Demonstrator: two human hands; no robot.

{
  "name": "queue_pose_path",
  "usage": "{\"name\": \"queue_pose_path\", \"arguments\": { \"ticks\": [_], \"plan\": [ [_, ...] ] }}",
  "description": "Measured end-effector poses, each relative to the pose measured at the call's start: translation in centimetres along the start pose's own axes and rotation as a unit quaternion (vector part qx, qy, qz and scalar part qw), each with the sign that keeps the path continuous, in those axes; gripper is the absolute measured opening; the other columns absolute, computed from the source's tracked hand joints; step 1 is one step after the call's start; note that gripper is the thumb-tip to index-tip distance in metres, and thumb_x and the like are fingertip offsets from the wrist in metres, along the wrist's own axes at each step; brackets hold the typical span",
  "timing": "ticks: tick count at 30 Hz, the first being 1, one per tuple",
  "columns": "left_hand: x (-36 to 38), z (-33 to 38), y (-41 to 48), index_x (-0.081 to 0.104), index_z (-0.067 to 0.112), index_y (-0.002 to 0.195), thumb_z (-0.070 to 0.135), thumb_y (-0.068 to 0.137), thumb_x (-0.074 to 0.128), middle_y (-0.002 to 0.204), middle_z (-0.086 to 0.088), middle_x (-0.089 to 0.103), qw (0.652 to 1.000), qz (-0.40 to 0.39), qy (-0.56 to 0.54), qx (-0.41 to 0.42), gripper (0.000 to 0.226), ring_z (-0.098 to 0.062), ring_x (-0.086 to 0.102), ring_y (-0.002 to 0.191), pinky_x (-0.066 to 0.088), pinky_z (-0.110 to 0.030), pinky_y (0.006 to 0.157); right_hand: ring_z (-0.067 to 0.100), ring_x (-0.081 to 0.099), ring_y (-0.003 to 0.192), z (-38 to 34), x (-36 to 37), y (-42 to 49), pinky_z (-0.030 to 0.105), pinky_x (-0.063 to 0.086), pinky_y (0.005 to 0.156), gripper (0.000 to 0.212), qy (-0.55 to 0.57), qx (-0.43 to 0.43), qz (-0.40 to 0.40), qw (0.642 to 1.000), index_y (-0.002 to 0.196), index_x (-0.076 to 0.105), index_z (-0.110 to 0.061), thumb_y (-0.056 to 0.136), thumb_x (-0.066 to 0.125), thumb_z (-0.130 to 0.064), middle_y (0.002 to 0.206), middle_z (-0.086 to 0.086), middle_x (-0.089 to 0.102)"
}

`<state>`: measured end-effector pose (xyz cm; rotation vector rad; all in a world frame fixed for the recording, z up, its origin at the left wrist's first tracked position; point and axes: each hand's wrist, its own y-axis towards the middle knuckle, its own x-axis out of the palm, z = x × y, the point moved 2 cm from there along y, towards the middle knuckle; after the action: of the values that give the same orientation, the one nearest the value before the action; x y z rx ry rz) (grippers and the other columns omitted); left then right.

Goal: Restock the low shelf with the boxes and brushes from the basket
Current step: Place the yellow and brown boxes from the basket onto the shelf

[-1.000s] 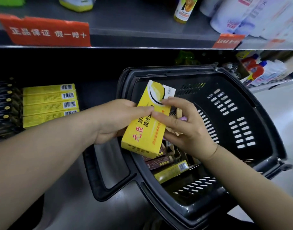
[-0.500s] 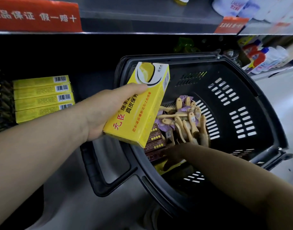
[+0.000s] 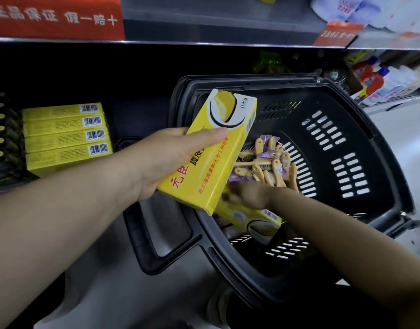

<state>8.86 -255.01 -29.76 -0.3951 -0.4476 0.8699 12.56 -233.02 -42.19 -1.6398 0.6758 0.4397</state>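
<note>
Head view, from the left: at the far left edge of the low shelf (image 3: 142,110) sits a row of dark packs (image 3: 2,138) with gold dots. Just beside them is a stack of yellow cartons (image 3: 66,136). I count four barcoded ends, one above another.

Next comes the left hand (image 3: 171,160). Its thumb is pressed on the top face of a yellow box (image 3: 218,148) and its fingers are hidden beneath. The box is held tilted over the near rim of the basket (image 3: 239,264), not yet on the shelf.

Under it, the right hand (image 3: 247,194) reaches into the basket and lies on a second yellow box (image 3: 254,217). It is blurred, so I cannot tell whether the fingers have closed.

Further right lies the heap of wooden brushes (image 3: 268,162) with purple tags. They are too tangled to count, though clearly many. Bottles (image 3: 375,79) stand beyond the basket.

That makes one box in hand, one seen in the basket and four shelved.

To my eye there are three risks:
- The raised box is held one-handed at a slant, so a knock from the right arm coming up beneath could tip it loose.
- The tagged brush strings could snag and drag brushes out with the second box.
- A careless shove onto the shelf could skew the stack.
</note>
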Motion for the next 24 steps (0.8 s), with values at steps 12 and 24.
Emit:
{"name": "queue_pose_path", "arguments": {
  "ticks": [12,24],
  "plan": [
    [-2.9,0.0,-3.3,0.077,0.031,0.066,0.063,0.056,0.064,0.066,0.002,0.072,0.988,0.011,-0.152,-0.022,0.036,-0.013,0.068,0.053,0.052,-0.026,0.045,0.013,0.062,0.064,-7.1,-10.3,-9.7,0.021,0.051,0.058,0.027,0.509,-0.104,0.223,0.825,0.088,0.065,-0.019,0.098,0.042,-0.030,0.075,0.003,0.064],
    [-9.0,1.0,-7.2,0.053,0.002,0.130,0.030,0.096,0.044,0.092,-0.013,0.072,0.972,0.146,-0.181,0.033,0.045,-0.013,0.071,0.072,0.054,-0.021,0.054,0.017,0.070,0.086,-19.6,-9.8,-7.3,0.038,0.053,0.082,0.031,0.534,-0.099,0.125,0.830,0.110,0.060,-0.019,0.093,0.048,-0.041,0.095,0.000,0.074]
  ]
}}
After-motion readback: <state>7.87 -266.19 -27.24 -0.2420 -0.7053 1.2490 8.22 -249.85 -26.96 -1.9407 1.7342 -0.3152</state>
